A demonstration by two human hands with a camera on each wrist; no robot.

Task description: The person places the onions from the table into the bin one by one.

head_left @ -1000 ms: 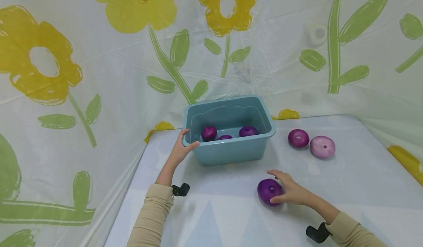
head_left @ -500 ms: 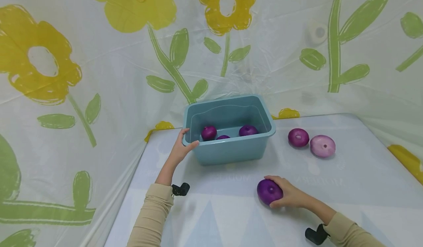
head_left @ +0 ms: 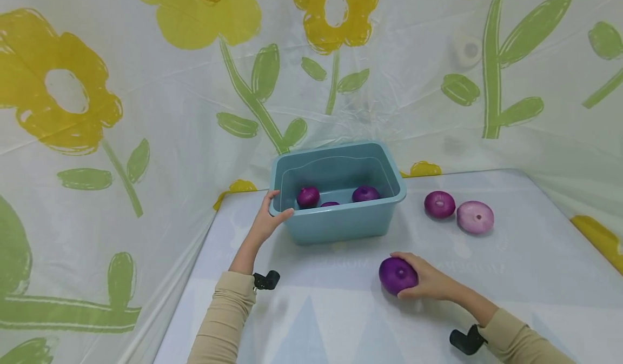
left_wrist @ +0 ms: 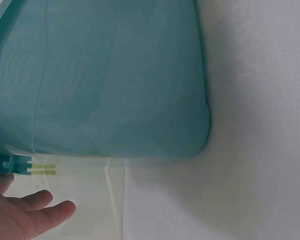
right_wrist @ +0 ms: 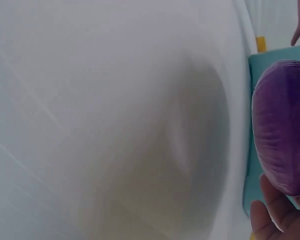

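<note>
In the head view, my right hand (head_left: 428,280) grips a dark purple onion (head_left: 397,275) between thumb and fingers, close over the table in front of the bin. The right wrist view shows that onion (right_wrist: 285,130) large at the right edge, with fingertips (right_wrist: 275,197) against its lower side. My left hand (head_left: 264,222) holds the near left corner of a blue-green plastic bin (head_left: 340,224), thumb along the front rim and fingers at the left rim. Inside the bin lie a purple onion (head_left: 308,196), another onion (head_left: 366,193) and a third, mostly hidden by the front wall.
Right of the bin, a purple onion (head_left: 439,204) and a paler pink onion (head_left: 475,217) lie side by side on the white-covered table (head_left: 340,310). A flower-print curtain (head_left: 170,110) hangs behind and to the left. Each wrist carries a small black camera (head_left: 467,340).
My right fingers have closed around the onion, and it has risen slightly, away from me. My left hand and the bin have stayed in place.
</note>
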